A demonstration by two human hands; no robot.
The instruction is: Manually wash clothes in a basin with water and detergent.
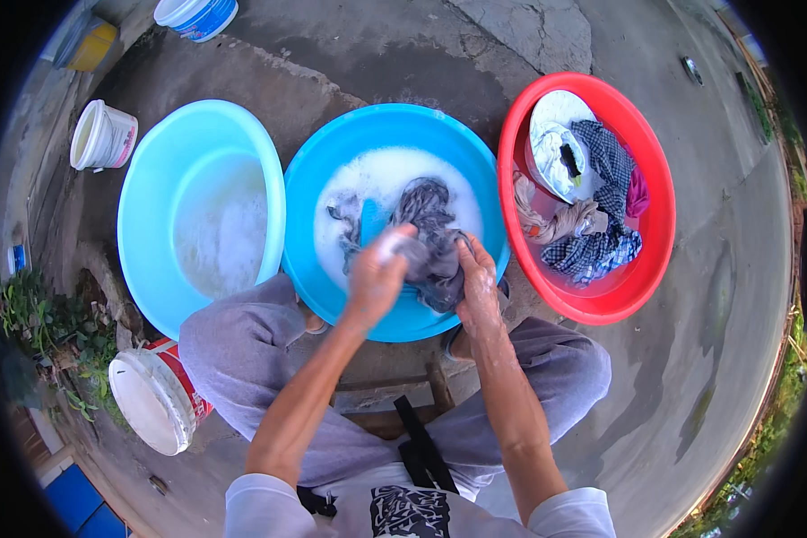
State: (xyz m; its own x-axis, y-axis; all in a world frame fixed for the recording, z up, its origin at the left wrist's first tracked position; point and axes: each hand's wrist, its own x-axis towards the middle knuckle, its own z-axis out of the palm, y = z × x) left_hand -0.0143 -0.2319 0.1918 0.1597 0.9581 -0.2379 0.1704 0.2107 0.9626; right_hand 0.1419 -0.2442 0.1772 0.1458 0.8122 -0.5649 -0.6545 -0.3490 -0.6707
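Observation:
A wet dark grey garment (437,269) is bunched between my hands over a round blue plastic basin (316,289). My left hand (376,276), blurred, grips the garment's near left part; white lather shows at its fingers. My right hand (479,272) pinches the garment's right edge between thumb and fingers. Part of the cloth rests in water covered with white suds (350,171). More dark cloth (348,218) pokes through the foam on the left. Beside it, a flat blue plastic piece (374,218) shows, partly hidden by suds and my left hand.
A light-blue tub (151,222) with cloudy water stands left. On the right, a red tub (656,269) holds wet clothes (612,161) and a white bucket (545,111). A lidded bucket (151,403) and a white pail (104,134) stand farther left. My knees flank the basin.

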